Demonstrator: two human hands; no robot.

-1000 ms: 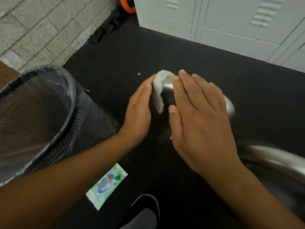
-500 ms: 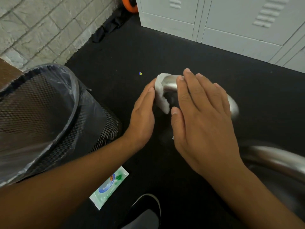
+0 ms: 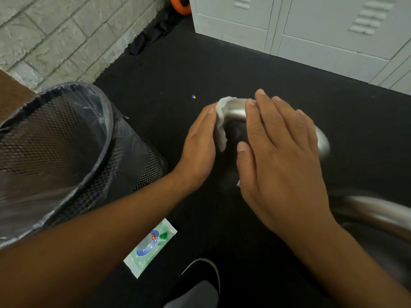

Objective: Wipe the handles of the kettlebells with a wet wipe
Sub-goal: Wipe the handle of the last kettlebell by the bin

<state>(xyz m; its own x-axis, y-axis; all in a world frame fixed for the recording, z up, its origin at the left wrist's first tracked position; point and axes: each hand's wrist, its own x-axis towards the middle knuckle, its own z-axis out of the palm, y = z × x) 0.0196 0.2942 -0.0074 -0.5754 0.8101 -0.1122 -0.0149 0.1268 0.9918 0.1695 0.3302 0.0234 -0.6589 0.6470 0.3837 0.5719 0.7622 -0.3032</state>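
Observation:
A black kettlebell stands on the dark floor, and its steel handle [image 3: 236, 110] arches between my hands. My left hand [image 3: 200, 141] presses a white wet wipe [image 3: 220, 128] against the handle's left bend with straight fingers; its thumb is hidden. My right hand [image 3: 280, 152] lies flat over the top and right part of the handle, fingers straight, and covers most of it. The steel handle of a second kettlebell [image 3: 378, 211] shows at the lower right, blurred.
A black mesh bin [image 3: 124, 165] with a clear liner stands close on the left. A green wet wipe pack [image 3: 151, 245] lies on the floor near my shoe [image 3: 200, 283]. White lockers [image 3: 311, 30] line the back, with a brick wall [image 3: 55, 30] on the left.
My left hand and the wipe have shifted very slightly along the handle's left bend. My right hand stays flat over the handle.

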